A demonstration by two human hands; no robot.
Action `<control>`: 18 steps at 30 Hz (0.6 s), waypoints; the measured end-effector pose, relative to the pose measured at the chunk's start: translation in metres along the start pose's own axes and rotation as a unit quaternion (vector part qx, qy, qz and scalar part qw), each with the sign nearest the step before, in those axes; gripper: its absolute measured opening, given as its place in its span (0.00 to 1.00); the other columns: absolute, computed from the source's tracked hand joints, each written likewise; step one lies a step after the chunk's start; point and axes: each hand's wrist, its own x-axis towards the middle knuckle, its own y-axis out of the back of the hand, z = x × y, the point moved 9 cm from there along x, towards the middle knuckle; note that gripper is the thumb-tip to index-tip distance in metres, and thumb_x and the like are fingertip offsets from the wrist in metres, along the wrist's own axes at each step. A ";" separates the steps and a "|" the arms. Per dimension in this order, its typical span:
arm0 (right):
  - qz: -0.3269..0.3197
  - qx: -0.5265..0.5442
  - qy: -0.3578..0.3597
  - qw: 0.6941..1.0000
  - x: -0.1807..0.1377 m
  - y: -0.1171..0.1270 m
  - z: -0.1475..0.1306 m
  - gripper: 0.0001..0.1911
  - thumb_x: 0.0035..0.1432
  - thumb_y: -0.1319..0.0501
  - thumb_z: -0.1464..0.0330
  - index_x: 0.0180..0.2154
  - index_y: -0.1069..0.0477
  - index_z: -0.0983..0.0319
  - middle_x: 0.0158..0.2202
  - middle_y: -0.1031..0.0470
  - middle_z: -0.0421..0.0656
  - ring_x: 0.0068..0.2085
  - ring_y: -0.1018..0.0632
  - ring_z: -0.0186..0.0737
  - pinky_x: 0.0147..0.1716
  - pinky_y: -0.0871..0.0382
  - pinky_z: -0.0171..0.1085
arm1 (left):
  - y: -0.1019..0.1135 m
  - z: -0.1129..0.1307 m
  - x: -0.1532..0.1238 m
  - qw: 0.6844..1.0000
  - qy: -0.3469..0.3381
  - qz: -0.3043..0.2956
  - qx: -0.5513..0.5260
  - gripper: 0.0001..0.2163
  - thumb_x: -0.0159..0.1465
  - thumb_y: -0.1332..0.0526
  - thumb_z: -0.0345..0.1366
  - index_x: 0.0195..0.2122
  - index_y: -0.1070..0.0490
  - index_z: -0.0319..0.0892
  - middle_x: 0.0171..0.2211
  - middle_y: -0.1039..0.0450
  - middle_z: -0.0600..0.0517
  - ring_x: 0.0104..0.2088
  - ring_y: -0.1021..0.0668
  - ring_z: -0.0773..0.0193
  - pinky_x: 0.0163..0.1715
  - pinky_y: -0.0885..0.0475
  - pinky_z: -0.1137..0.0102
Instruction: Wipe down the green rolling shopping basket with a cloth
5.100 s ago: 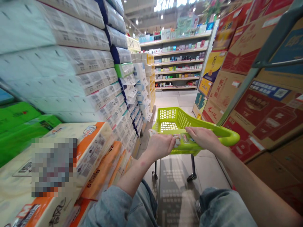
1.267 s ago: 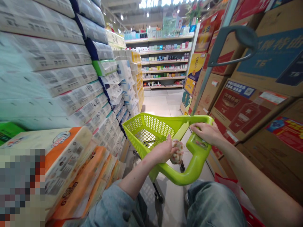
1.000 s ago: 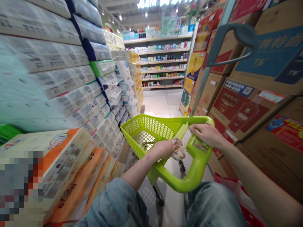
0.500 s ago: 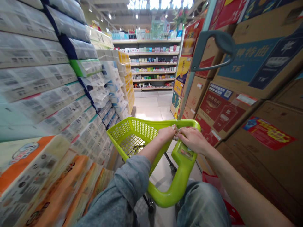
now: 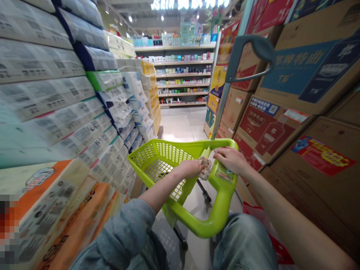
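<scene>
A lime-green shopping cart (image 5: 209,227) stands in front of me, its slotted basket off to the left. My left hand (image 5: 190,168) is closed on a crumpled, pale patterned cloth (image 5: 205,167), held over the inner edge beside the cart's handle frame. My right hand (image 5: 233,160) grips the top right corner of that frame, fingers curled over its inner side. Just below it, a small label panel (image 5: 225,177) is set into the green plastic. Part of the cart's right side is hidden by my right hand.
Stacked paper packs (image 5: 50,90) line the left side, with orange packs (image 5: 73,221) close by. Cardboard boxes (image 5: 284,131) rise on the right. A pole with a grey handle (image 5: 234,58) stands by the cart. Ahead, tiled floor (image 5: 180,122) leads to shelves (image 5: 182,63).
My left hand has drawn away from my right, moving left and slightly down with the cloth, which now shows more fully. My right hand stays on the cart's corner.
</scene>
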 end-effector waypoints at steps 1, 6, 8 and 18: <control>0.000 0.003 -0.002 1.000 0.001 0.000 0.001 0.17 0.58 0.52 0.62 0.29 0.25 0.57 0.36 0.23 0.39 0.43 0.27 0.40 0.40 0.40 0.35 | -0.001 0.002 -0.010 1.000 -0.002 -0.004 -0.012 0.18 0.67 0.57 0.40 0.47 0.32 0.41 0.45 0.28 0.43 0.44 0.24 0.55 0.41 0.30 0.65; 0.006 0.007 -0.013 1.000 0.007 -0.001 0.008 0.17 0.56 0.51 0.60 0.32 0.24 0.55 0.38 0.22 0.38 0.41 0.26 0.40 0.34 0.40 0.34 | -0.007 0.000 -0.050 0.995 0.044 -0.008 -0.090 0.21 0.67 0.59 0.45 0.47 0.33 0.39 0.41 0.26 0.43 0.41 0.23 0.56 0.38 0.31 0.67; 0.000 0.005 -0.011 1.000 0.009 -0.003 0.008 0.17 0.56 0.50 0.59 0.32 0.24 0.55 0.37 0.22 0.38 0.39 0.26 0.39 0.31 0.41 0.33 | -0.011 0.001 -0.060 0.994 0.045 -0.011 -0.097 0.22 0.66 0.58 0.47 0.45 0.31 0.40 0.40 0.26 0.44 0.39 0.23 0.57 0.37 0.31 0.68; 0.007 0.027 -0.003 1.000 0.014 -0.007 0.012 0.17 0.54 0.49 0.57 0.31 0.22 0.55 0.38 0.22 0.37 0.35 0.26 0.38 0.28 0.41 0.32 | -0.025 -0.008 -0.105 0.959 -0.018 0.043 -0.279 0.12 0.58 0.43 0.41 0.38 0.27 0.43 0.33 0.24 0.53 0.33 0.24 0.63 0.29 0.35 0.76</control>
